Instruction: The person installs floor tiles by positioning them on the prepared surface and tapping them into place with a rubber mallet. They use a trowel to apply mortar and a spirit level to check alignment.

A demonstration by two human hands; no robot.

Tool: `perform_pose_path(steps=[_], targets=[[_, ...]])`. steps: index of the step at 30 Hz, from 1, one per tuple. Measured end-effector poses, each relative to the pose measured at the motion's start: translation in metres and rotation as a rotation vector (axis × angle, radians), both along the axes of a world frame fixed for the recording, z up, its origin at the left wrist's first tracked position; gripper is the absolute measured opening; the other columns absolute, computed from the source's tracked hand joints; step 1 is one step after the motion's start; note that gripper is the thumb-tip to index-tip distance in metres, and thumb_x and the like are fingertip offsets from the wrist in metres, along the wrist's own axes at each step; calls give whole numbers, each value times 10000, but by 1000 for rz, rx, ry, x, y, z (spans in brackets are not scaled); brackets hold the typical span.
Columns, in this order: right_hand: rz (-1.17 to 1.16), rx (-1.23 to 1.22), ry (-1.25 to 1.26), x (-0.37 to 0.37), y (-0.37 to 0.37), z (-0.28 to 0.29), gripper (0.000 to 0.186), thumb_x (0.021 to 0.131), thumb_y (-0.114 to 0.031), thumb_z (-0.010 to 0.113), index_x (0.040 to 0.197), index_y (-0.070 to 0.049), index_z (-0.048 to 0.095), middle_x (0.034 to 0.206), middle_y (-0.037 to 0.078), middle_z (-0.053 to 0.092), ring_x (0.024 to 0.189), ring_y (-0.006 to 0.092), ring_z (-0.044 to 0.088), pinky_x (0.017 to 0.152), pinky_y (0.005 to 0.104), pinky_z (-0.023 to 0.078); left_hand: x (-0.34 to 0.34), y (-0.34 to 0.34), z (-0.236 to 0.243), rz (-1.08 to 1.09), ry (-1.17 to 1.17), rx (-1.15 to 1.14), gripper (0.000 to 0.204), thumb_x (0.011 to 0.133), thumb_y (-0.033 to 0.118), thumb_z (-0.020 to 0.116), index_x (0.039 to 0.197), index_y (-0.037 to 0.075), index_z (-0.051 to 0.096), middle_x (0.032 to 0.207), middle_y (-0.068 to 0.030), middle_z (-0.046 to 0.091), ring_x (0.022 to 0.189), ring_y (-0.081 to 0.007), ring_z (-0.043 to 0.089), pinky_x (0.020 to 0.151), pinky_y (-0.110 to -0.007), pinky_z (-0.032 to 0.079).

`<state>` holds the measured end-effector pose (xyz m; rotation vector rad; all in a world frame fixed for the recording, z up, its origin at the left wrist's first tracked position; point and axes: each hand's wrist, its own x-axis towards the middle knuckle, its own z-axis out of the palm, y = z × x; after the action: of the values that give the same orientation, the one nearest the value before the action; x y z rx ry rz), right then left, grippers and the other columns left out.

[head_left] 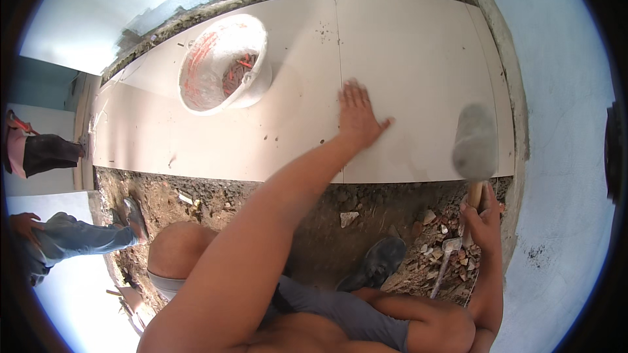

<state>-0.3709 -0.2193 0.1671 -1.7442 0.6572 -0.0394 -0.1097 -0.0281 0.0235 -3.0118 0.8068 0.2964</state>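
Note:
My left hand (358, 116) lies flat with fingers spread on a large beige floor tile (412, 46), next to the joint with the neighbouring tile (294, 124). In my right hand (483, 219) is the wooden handle of a rubber mallet; its grey head (474, 142), slightly blurred, is over the tile's near right part. Whether the head touches the tile I cannot tell. Left of my left hand, a white bucket (255, 88) stands on the tiles, with small red and dark pieces (239, 73) inside.
Broken rubble and soil (229, 199) border the tiles on the near side, with a hammer-like tool (450, 246) beside my right forearm. A light blue wall (556, 124) rises on the right. At the left are a person in jeans (85, 238) and another person's dark clothing (49, 155).

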Motion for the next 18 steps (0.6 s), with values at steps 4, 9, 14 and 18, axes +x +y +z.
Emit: perform_pose_path(steps=[4,9,14,18], targets=[[325,-491,148,1,-20,17,340,853,-148,697,1143,6,612,827,102,634,767,213,638,624,352,501,-34,-38,19,-123,146,-81,1082,841,801,381,1552,16,159,1590,-318,50,1483,-468,-16,1144,-649,-40],[1039,-833,1033,-31,-38,60,359,773,-134,717,1127,-86,671,896,173,698,850,340,689,700,437,550,-38,-51,-7,-81,69,-191,1019,804,828,421,1575,202,193,1610,-276,25,1488,-445,-75,1089,-720,-82],[1651,-731,1428,-59,-50,48,120,835,-153,692,939,-133,749,874,94,729,805,243,720,696,380,583,-46,-70,-5,-88,49,-232,1001,799,834,427,1570,229,218,1617,-254,7,1490,-432,-96,1083,-716,-111],[1267,-885,1272,-10,-112,34,59,780,-146,718,829,-120,740,773,86,722,734,244,717,661,357,568,-46,-76,-6,-102,53,-235,1014,791,850,413,1569,227,225,1617,-255,15,1494,-417,-96,1078,-719,-121]])
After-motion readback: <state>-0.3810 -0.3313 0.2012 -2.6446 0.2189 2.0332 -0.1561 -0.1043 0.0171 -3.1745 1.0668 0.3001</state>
